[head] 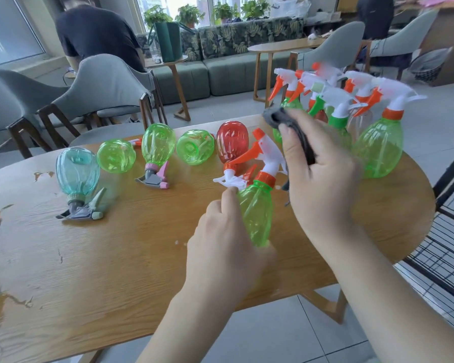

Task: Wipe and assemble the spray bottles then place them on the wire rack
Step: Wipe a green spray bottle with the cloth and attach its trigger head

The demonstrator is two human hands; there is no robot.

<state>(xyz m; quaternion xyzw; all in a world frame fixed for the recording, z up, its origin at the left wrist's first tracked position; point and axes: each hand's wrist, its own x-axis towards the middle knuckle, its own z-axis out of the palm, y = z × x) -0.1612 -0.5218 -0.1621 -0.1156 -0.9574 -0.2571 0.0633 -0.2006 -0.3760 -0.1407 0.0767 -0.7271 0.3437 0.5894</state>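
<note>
The left hand (228,239) is gripping the lower body of a green spray bottle (256,210), its fingers curled round it, and is holding the bottle tilted above the wooden desk (116,258) with the orange collar and white trigger head pointing away from the person. Just to the right, the right hand (323,179) is hovering beside the bottle's neck, its fingers pinching a grey cloth (286,121) that is bunching over the fingertips and hanging down by the palm. At the right edge, beside the desk, part of a black wire rack (448,244) is showing; whether anything is sitting on it cannot be told. Farther out on the desk, a blue bottle (78,174) is standing on its grey trigger head at the left, and a green bottle with a pink head (157,148) is balancing the same way near the middle. Two headless green bottles (116,155) are lying on their sides around it, and a red bottle (232,142) is resting upside down just behind the held one. At the far right of the desk, a cluster of upright bottles (378,150) with orange and white heads is standing close together. Beyond the desk, grey chairs (102,85), a green sofa (220,69) and potted plants by the window are filling the room.
</note>
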